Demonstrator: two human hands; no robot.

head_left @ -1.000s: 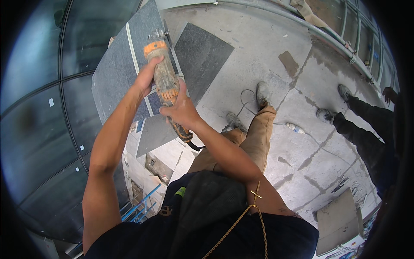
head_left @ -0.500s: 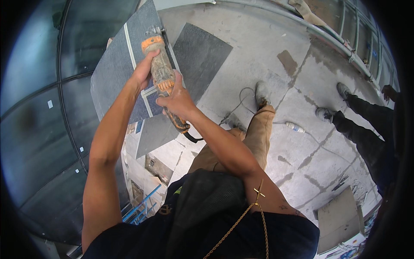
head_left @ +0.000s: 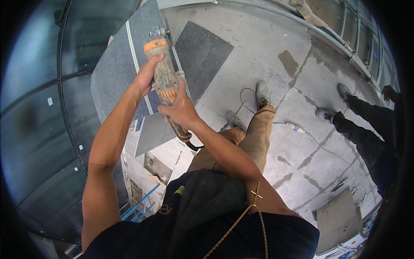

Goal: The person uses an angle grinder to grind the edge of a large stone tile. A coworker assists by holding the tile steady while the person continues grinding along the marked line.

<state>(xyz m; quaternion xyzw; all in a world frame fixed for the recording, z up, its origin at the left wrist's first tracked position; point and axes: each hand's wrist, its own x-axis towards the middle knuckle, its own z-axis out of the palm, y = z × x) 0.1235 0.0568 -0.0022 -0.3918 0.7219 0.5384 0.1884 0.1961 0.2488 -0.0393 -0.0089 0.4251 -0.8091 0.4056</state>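
Note:
Both hands hold a dusty orange-and-grey angle grinder [head_left: 165, 74]. My left hand [head_left: 148, 72] wraps around its body just behind the orange collar, and my right hand [head_left: 183, 108] grips it lower, near the rear handle. The tool's head points away from me, beside the right edge of a dark grey slab [head_left: 110, 71]. A pale strip [head_left: 131, 41] runs along that slab, and another crosses its lower part. The cutting side of the head is too small to make out clearly. A black cord leaves the handle's lower end.
Another dark slab [head_left: 200, 56] lies to the right, and a grey one [head_left: 157, 134] lies nearer. A cable with a pale connector [head_left: 294, 127] crosses the concrete floor. A person [head_left: 362, 121] stands at right. Glass panels [head_left: 39, 112] rise at left; metal railing [head_left: 323, 39] runs along the far right.
The grinder and both hands have shifted slightly right and a little nearer. The slabs and the other person's legs look unmoved.

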